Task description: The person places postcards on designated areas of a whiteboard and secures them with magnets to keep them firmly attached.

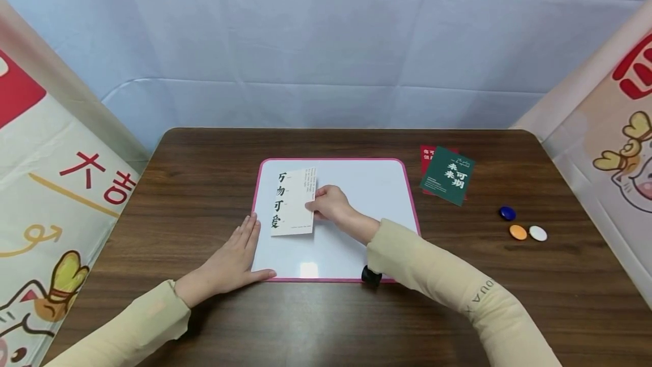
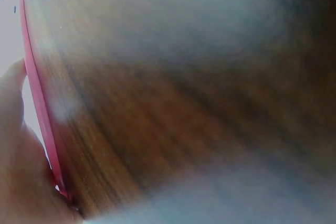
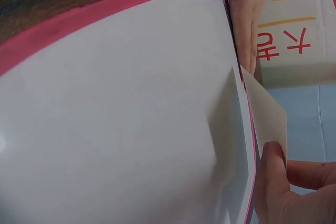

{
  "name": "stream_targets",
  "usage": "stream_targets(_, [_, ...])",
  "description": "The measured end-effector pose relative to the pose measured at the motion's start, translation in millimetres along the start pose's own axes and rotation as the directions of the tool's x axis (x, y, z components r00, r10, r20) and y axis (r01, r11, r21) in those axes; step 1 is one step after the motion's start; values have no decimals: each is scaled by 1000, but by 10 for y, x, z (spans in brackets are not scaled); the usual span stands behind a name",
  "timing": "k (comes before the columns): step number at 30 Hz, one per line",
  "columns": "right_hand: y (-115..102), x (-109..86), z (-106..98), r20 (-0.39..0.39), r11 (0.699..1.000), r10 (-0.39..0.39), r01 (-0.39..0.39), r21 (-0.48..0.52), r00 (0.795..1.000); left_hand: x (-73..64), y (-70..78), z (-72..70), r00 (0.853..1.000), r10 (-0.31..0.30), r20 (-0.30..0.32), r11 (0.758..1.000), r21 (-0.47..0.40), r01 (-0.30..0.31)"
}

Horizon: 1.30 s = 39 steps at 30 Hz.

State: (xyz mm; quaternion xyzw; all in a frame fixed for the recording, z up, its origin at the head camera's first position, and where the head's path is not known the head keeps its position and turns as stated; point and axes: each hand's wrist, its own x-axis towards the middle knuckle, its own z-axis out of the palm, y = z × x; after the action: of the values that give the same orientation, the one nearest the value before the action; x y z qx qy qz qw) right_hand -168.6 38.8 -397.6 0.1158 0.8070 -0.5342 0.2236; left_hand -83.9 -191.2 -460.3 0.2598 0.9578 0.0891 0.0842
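Note:
A white card [image 1: 292, 214] with black Chinese characters is over the left part of a small whiteboard [image 1: 356, 248] with a pink rim. My right hand [image 1: 332, 204] pinches the card's right edge between thumb and fingers; the right wrist view shows the card [image 3: 268, 106] tilted up from the board. With fingers straight, my left hand [image 1: 235, 255] rests on the board's lower left corner, its thumb along the front edge. In the left wrist view only part of that hand [image 2: 23, 166] shows beside the pink rim.
Right of the board, a green card [image 1: 448, 177] overlaps a red card [image 1: 427, 154]. Farther right lie a blue round magnet-like disc [image 1: 507, 213], an orange disc [image 1: 518, 232] and a white disc [image 1: 537, 233]. A black object [image 1: 371, 275] sits at the board's front edge, under my right sleeve.

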Motion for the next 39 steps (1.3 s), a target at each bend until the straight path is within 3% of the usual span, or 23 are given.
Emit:
stream_targets(11, [33, 34, 104, 14, 999, -22, 22, -34, 1000, -5, -15, 23, 999, -20, 35, 1000, -15, 21])
stream_targets(24, [34, 125, 171, 2, 986, -36, 36, -160, 999, -6, -20, 25, 1000, 15, -4, 1000, -7, -15])
stream_targets(39, [20, 194, 182, 29, 982, -50, 55, -181, 998, 12, -31, 30, 1000, 19, -1, 1000, -14, -19])
